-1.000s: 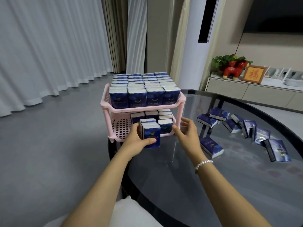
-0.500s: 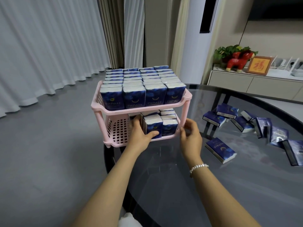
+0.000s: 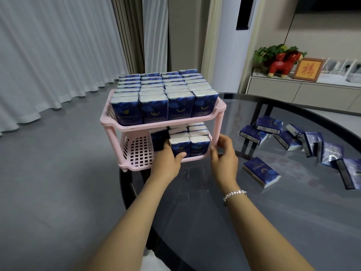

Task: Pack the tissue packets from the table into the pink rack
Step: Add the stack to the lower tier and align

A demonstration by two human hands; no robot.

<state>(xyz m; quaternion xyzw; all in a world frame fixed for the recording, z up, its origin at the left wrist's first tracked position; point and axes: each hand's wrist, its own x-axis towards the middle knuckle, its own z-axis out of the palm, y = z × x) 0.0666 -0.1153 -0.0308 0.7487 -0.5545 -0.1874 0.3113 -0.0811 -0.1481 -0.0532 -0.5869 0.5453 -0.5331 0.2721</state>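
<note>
A two-tier pink rack [image 3: 134,126] stands at the near left edge of the round glass table [image 3: 283,222]. Its upper tier is packed with upright blue tissue packets [image 3: 166,94]. My left hand [image 3: 168,159] grips a blue tissue packet [image 3: 179,146] inside the lower tier, thumb across its front, beside other packets [image 3: 198,139] standing there. My right hand [image 3: 224,155] rests with curled fingers at the rack's right front post. Several loose packets [image 3: 289,139] lie on the table to the right, one [image 3: 260,172] nearest my right hand.
The lower tier's left half shows bare pink grid [image 3: 139,149]. A white cabinet [image 3: 302,90] with a red figurine [image 3: 281,63], a plant and a framed picture stands at the back right. Curtains and grey floor lie to the left.
My left hand has carried the packet from in front of the rack into the lower tier. My right hand has moved up to the rack's right front post.
</note>
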